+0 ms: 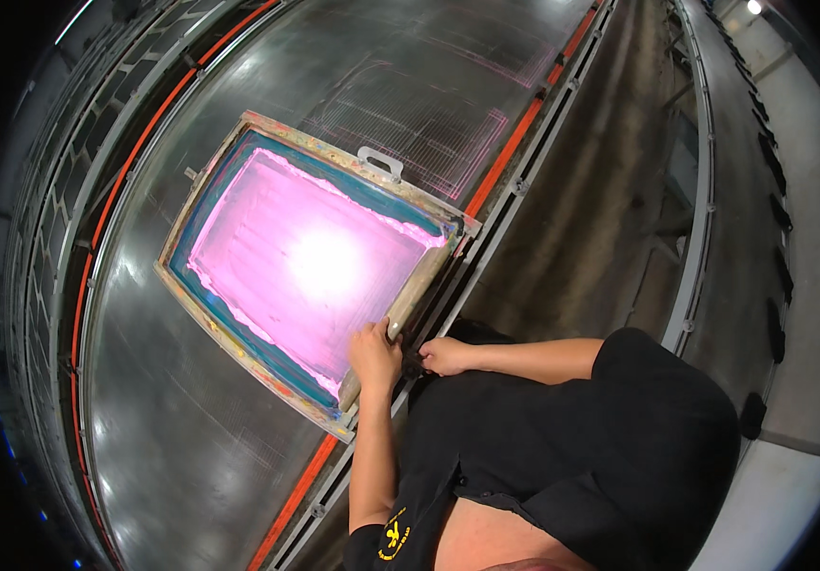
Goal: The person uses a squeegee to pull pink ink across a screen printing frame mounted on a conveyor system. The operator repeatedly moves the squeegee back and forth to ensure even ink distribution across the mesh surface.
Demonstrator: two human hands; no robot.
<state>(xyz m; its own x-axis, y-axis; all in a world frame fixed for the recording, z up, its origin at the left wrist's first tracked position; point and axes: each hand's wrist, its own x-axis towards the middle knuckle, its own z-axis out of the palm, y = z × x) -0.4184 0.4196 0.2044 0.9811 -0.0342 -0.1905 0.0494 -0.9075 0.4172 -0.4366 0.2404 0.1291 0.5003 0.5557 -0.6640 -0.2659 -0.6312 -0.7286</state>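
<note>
A screen printing frame [276, 391] lies on the long grey table, its mesh covered in pink ink [257, 238] inside a teal border. Glare whitens the middle of the ink. Along the frame's right side runs a beige bar [416, 287]; whether it is the frame's own edge or a squeegee I cannot tell. My left hand [375, 356] is closed over the lower part of this side, thumb toward the right. Just right of it, beside the table's rail, my right hand [445, 356] has its fingers pinched at a small dark thing [413, 364], too unclear to name.
A pale metal handle [380, 163] stands at the frame's far edge. Orange strips [510, 147] and metal rails border the grey table [158, 352]. Pink printed lines [472, 157] mark its surface farther off. An aisle floor [572, 228] and another long table [729, 238] lie to the right.
</note>
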